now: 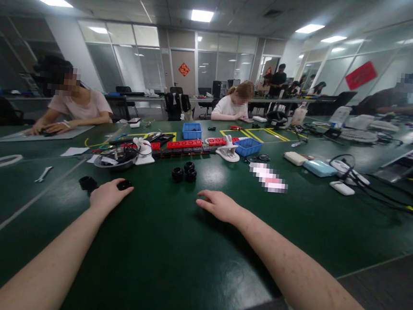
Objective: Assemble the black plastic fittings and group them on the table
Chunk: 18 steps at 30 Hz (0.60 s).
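My left hand (109, 194) is closed around a small black round part (125, 185), whose top shows between thumb and fingers. Just left of that hand another black cylindrical part (88, 183) rests on the green table (155, 247). Over the table to the right, my right hand (220, 206) has its thumb and fingers apart with nothing between them. Beyond the gap between my hands stands a tight group of three black ribbed round parts (189, 172), touching neither hand.
Behind lie a metal bowl of black items (113, 165), white clamps (228, 152), red strips (184, 144) and blue baskets (192, 130). A wrench (44, 174) and tape ring (3, 161) lie left. Cables and a blue box (320, 168) are right. Other people sit across the table.
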Motion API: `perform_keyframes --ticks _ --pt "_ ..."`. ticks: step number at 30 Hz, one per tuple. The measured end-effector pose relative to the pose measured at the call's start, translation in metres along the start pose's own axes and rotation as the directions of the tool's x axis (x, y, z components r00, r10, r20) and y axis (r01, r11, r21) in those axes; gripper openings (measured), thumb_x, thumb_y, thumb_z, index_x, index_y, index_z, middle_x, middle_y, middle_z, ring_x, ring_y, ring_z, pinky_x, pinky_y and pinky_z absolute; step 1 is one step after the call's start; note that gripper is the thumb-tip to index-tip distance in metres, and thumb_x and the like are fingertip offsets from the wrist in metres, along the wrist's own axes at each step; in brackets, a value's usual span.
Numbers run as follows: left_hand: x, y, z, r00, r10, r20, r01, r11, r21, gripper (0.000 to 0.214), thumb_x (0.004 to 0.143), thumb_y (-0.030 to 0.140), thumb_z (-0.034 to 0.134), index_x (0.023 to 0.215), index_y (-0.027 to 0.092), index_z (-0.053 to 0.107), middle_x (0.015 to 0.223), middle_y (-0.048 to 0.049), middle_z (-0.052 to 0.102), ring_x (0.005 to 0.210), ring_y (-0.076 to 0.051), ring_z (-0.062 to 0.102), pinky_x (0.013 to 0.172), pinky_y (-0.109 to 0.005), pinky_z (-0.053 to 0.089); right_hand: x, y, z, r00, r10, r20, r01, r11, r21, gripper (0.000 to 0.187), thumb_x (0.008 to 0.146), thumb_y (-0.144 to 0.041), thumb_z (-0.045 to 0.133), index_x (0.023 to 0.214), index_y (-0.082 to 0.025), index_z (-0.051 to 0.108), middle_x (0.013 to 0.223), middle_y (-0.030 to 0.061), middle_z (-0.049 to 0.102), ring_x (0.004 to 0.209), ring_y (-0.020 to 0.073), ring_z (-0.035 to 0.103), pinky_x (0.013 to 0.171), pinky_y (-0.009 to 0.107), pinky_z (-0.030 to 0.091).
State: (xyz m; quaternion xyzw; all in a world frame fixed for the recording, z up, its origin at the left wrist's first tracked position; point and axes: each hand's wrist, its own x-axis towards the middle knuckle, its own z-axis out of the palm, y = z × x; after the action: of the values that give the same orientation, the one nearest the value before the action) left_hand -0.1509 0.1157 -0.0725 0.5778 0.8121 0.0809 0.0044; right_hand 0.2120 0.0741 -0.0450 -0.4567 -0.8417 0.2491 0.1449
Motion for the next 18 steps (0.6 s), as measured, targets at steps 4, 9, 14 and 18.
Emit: perform_keyframes --ticks 4,9,14,18 --pt "0.002 -0.004 0.0014 1.0 -0.021 -0.005 0.021 1.0 -0.006 0.064 0.073 0.064 0.043 0.12 0.02 0.052 0.109 -0.0173 0.062 0.099 -0.037 0.057 0.074 -0.043 0.047 0.0 0.0007 0.0006 1.0 -0.004 0.0 0.004 1.0 0.0 0.046 0.087 -0.049 0.039 0.116 -0.016 0.052 0.097 0.0089 0.064 0.082 0.0183 0.06 0.069 0.027 0.043" --pt "0.0036 -0.008 0.0018 0.999 -0.042 -0.011 0.041 0.999 -0.019 0.063 0.074 0.062 0.044 0.121 0.02 0.051 0.109 -0.0177 0.061 0.1 -0.038 0.056 0.074 -0.045 0.048 0.0007 0.001 0.0017 1.0 -0.009 0.004 0.009 1.0 -0.004 0.046 0.087 -0.048 0.039 0.117 -0.015 0.052 0.097 0.0092 0.064 0.083 0.0185 0.06 0.071 0.027 0.043" --pt "0.0006 -0.0061 -0.0002 0.999 -0.053 -0.013 0.052 0.999 -0.014 0.064 0.074 0.061 0.043 0.121 0.019 0.051 0.11 -0.0187 0.061 0.1 -0.039 0.055 0.074 -0.046 0.048 0.0007 0.0008 0.0021 1.0 -0.01 -0.002 0.01 1.0 -0.007 0.046 0.086 -0.047 0.041 0.117 -0.015 0.052 0.096 0.0092 0.064 0.083 0.0186 0.06 0.072 0.027 0.043" --pt "-0.0021 -0.0047 -0.0014 0.998 -0.062 -0.022 0.062 0.998 -0.007 0.064 0.074 0.062 0.042 0.121 0.019 0.052 0.11 -0.0179 0.061 0.101 -0.039 0.056 0.074 -0.045 0.048 0.0005 0.0008 0.0021 1.0 -0.008 -0.003 0.008 1.0 -0.005 0.044 0.086 -0.046 0.042 0.117 -0.016 0.052 0.093 0.0082 0.064 0.081 0.0179 0.06 0.07 0.027 0.043"
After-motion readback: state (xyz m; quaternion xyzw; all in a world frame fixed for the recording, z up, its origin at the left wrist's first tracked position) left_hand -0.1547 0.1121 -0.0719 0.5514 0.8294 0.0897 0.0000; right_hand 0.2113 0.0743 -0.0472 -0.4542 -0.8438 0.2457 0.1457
